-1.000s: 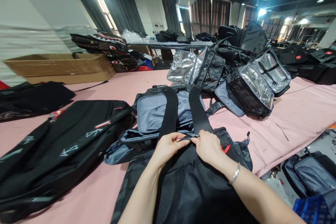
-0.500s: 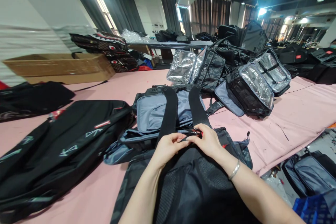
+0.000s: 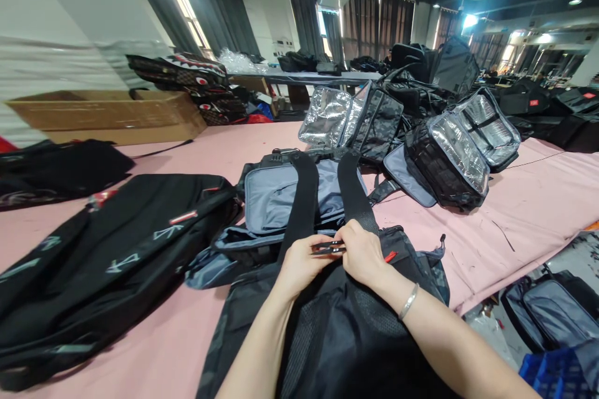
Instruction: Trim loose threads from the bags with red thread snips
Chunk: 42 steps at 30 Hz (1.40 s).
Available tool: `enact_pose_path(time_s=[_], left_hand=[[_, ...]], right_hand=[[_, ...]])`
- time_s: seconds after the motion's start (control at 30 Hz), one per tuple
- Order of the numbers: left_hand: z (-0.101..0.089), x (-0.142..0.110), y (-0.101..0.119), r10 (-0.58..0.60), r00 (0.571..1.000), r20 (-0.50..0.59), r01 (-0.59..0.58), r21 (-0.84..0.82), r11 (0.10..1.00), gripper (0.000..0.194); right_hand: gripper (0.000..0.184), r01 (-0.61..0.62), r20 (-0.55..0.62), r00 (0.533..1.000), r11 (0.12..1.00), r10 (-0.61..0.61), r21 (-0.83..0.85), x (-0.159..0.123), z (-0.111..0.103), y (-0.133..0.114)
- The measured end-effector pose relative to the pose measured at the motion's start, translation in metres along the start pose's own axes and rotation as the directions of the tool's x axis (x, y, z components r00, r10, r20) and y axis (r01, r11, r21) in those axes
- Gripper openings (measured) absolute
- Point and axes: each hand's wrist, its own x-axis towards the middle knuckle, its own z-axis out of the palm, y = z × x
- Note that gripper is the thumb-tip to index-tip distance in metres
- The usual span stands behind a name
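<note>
A black backpack [image 3: 355, 336] lies before me with its mesh-padded back panel up and two wide shoulder straps [image 3: 302, 199] running away from me. Between those straps my hands meet. My left hand [image 3: 302, 265] pinches one end of a small black piece [image 3: 328, 248] with two slim parallel bars and shiny spots; its exact kind is unclear. Closed at the other end of it is my right hand [image 3: 360, 252], whose fingertips are partly hidden. A small red tab [image 3: 390, 256] shows beside the right hand. Beyond, an unzipped compartment shows grey-blue lining [image 3: 271, 196].
A black bag with white marks [image 3: 116, 262] lies at left, a cardboard box [image 3: 107, 118] behind it. Open silver-lined bags [image 3: 461, 143] stand at right on the pink-covered table [image 3: 543, 199]. Below its right edge are a grey-lined bag [image 3: 561, 305] and a blue crate [image 3: 552, 374].
My right hand has turned inward and drawn closer to the left, its knuckles now upward. The small black piece now shows level between both hands. The bags have stayed put.
</note>
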Motion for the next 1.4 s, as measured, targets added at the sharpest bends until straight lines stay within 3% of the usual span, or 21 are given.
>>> enact_pose_path(time_s=[0.13, 0.27, 0.43, 0.6, 0.67, 0.77, 0.9, 1.1, 1.2, 1.4], left_hand=[[0.000, 0.003, -0.003, 0.024, 1.000, 0.006, -0.024, 0.036, 0.999, 0.030], [0.001, 0.004, -0.001, 0.044, 0.999, 0.017, -0.045, 0.079, 0.996, 0.031], [0.003, 0.001, -0.002, 0.062, 0.997, -0.038, -0.057, 0.124, 0.991, 0.035], [0.003, 0.000, 0.001, 0.107, 0.993, -0.057, -0.100, 0.114, 0.988, 0.043], [0.003, -0.001, 0.002, 0.127, 0.991, -0.048, -0.120, 0.117, 0.986, 0.042], [0.003, -0.003, 0.003, 0.146, 0.987, -0.061, -0.134, 0.164, 0.977, 0.036], [0.006, -0.006, 0.006, 0.161, 0.973, -0.163, -0.109, 0.289, 0.951, 0.026], [0.012, -0.008, 0.009, 0.174, 0.936, -0.307, -0.044, 0.387, 0.921, 0.018], [0.011, -0.006, 0.007, 0.135, 0.939, -0.317, -0.019, 0.344, 0.939, 0.023], [0.005, -0.003, 0.003, 0.089, 0.960, -0.267, -0.010, 0.282, 0.959, 0.028]], right_hand=[[0.020, -0.007, 0.052, 0.999, 1.000, 0.007, -0.008, 0.001, 0.004, 0.003], [0.020, -0.057, 0.032, 0.998, 0.976, 0.052, 0.208, 0.003, 0.009, 0.013], [0.014, -0.034, -0.060, 0.996, 0.882, 0.070, 0.470, 0.005, 0.009, 0.018], [0.016, -0.164, -0.134, 0.945, 0.787, 0.298, 0.595, 0.009, 0.009, 0.025], [0.015, -0.180, -0.138, 0.934, 0.768, 0.330, 0.614, 0.010, 0.010, 0.030], [0.014, -0.148, -0.127, 0.954, 0.793, 0.272, 0.590, 0.009, 0.011, 0.032], [0.020, -0.164, -0.039, 0.978, 0.878, 0.203, 0.449, 0.005, 0.010, 0.027], [0.019, -0.216, -0.047, 0.965, 0.883, 0.259, 0.417, 0.002, 0.001, 0.020], [0.022, -0.215, -0.075, 0.963, 0.905, 0.260, 0.368, 0.001, -0.006, 0.019], [0.005, -0.086, -0.058, 0.993, 0.971, 0.101, 0.222, 0.002, -0.016, 0.024]])
